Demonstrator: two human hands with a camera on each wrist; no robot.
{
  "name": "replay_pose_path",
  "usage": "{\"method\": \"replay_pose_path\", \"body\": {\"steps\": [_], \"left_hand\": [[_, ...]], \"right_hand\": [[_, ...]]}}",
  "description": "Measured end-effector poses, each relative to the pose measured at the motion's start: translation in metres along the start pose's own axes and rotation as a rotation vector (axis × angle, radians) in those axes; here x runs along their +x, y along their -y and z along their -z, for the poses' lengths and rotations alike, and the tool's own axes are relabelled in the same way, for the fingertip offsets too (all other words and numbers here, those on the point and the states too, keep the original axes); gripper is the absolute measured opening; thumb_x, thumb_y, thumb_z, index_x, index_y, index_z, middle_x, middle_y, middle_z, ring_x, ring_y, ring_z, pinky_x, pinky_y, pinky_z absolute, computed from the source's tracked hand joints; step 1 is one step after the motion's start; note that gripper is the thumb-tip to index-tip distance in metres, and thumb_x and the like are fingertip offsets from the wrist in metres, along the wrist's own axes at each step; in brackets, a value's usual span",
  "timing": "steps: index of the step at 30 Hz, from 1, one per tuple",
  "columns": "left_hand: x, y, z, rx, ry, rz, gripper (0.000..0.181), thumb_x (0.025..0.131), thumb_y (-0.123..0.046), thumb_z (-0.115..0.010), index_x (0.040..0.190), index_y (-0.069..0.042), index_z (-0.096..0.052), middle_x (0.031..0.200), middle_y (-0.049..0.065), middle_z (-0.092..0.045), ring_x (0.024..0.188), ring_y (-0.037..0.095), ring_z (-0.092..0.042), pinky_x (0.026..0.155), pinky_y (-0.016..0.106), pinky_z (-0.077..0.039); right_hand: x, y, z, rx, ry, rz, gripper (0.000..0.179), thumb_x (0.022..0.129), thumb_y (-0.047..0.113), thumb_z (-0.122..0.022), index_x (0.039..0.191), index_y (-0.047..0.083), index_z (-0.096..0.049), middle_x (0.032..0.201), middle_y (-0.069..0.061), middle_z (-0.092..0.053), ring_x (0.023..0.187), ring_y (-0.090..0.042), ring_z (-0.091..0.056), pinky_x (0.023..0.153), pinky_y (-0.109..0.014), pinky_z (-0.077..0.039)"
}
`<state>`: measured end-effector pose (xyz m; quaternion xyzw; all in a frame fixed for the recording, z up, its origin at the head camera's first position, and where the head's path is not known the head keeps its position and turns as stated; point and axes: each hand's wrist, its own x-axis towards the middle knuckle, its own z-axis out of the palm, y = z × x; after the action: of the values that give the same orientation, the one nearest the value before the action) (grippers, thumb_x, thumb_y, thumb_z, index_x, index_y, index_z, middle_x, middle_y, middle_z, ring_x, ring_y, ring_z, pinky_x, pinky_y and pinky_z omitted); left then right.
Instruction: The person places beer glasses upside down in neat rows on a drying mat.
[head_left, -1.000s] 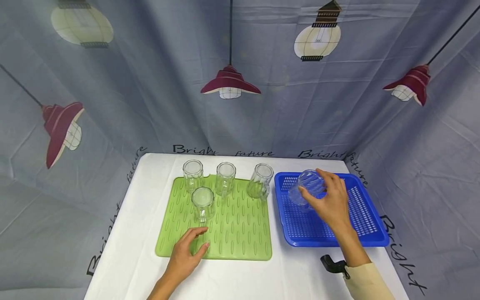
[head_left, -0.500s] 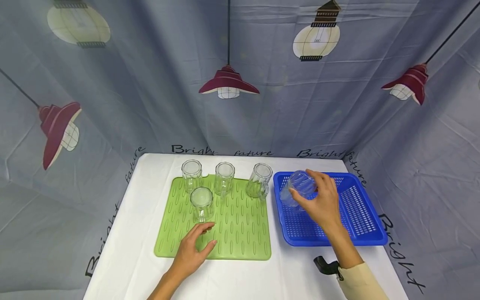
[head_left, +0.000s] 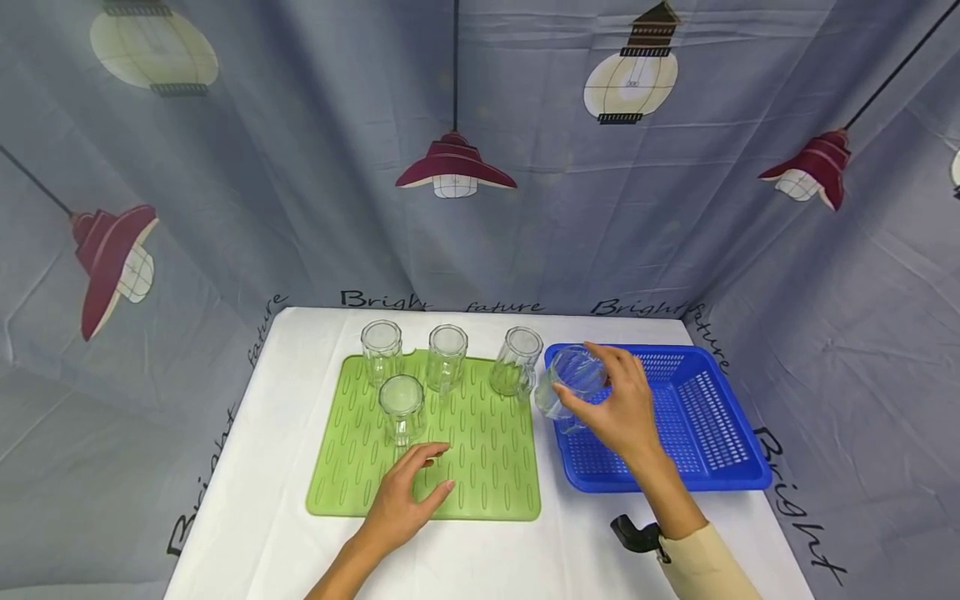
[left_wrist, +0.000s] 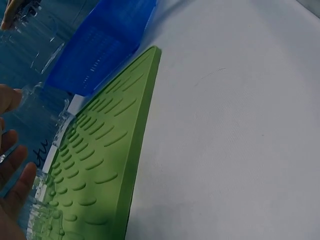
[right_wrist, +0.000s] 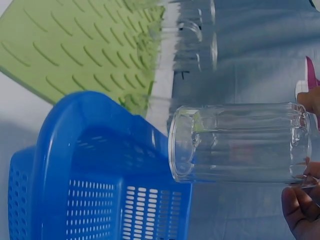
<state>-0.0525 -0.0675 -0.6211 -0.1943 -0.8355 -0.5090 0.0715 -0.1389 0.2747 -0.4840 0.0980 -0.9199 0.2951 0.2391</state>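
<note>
My right hand point(head_left: 621, 407) grips a clear glass mug point(head_left: 553, 398) by its base, thumb and fingers around the end. The mug is upside down, over the left rim of the blue basket point(head_left: 731, 481). In the right wrist view the mug point(right_wrist: 240, 145) shows its open rim pointing away from the hand. My left hand point(head_left: 401, 504) hovers over the front of the green mat point(head_left: 495, 475), fingers apart and holding nothing. Several glass mugs stand upside down on the mat: a back row including a right-hand mug point(head_left: 516, 367), and a front-left mug point(head_left: 402, 408) near my left hand.
A white cloth covers the table point(head_left: 573, 542). Grey-blue curtains point(head_left: 337, 208) with printed lamps rise behind it and at both sides. A black curved piece point(head_left: 636, 533) is attached at my right wrist, in front of the basket.
My right hand has carried the mug leftward from above the basket's inside to its left rim. My left hand has shifted right over the mat. The standing mugs stay put.
</note>
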Motion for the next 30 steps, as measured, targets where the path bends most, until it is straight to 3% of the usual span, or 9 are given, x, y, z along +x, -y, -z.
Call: {"method": "replay_pose_path", "body": {"steps": [7, 14, 21, 30], "left_hand": [[0.008, 0.0, -0.007, -0.024, -0.01, 0.011, 0.064, 0.097, -0.021, -0.082, 0.154, -0.026, -0.053, 0.148, 0.003, -0.063, 0.131, 0.03, -0.066, 0.105, 0.04, -0.063], [0.016, 0.002, -0.012, -0.07, -0.036, 0.019, 0.072, 0.094, -0.017, -0.085, 0.156, -0.027, -0.051, 0.151, 0.0, -0.061, 0.131, 0.037, -0.066, 0.106, 0.047, -0.063], [0.018, 0.001, -0.012, -0.105, -0.033, 0.028, 0.073, 0.093, -0.016, -0.086, 0.156, -0.027, -0.05, 0.152, 0.009, -0.061, 0.134, 0.04, -0.064, 0.108, 0.048, -0.062], [0.022, 0.001, -0.014, -0.154, -0.038, 0.056, 0.074, 0.093, -0.018, -0.086, 0.156, -0.028, -0.05, 0.152, 0.005, -0.061, 0.132, 0.041, -0.065, 0.108, 0.053, -0.061]], "right_hand": [[-0.005, 0.009, -0.006, 0.011, 0.012, 0.018, 0.079, 0.074, 0.036, -0.097, 0.142, 0.008, -0.068, 0.123, -0.015, -0.069, 0.087, -0.019, -0.052, 0.071, -0.03, -0.042], [-0.008, 0.02, -0.016, 0.048, 0.047, 0.033, 0.076, 0.075, 0.038, -0.097, 0.14, 0.009, -0.069, 0.121, -0.014, -0.07, 0.088, -0.02, -0.054, 0.073, -0.031, -0.045], [-0.008, 0.029, -0.02, 0.05, 0.07, 0.02, 0.076, 0.074, 0.039, -0.098, 0.139, 0.012, -0.069, 0.123, -0.009, -0.069, 0.09, -0.022, -0.056, 0.074, -0.031, -0.046], [-0.009, 0.044, -0.028, 0.087, 0.09, 0.051, 0.078, 0.073, 0.04, -0.097, 0.139, 0.01, -0.069, 0.126, -0.011, -0.07, 0.097, -0.023, -0.059, 0.076, -0.032, -0.051]]}}
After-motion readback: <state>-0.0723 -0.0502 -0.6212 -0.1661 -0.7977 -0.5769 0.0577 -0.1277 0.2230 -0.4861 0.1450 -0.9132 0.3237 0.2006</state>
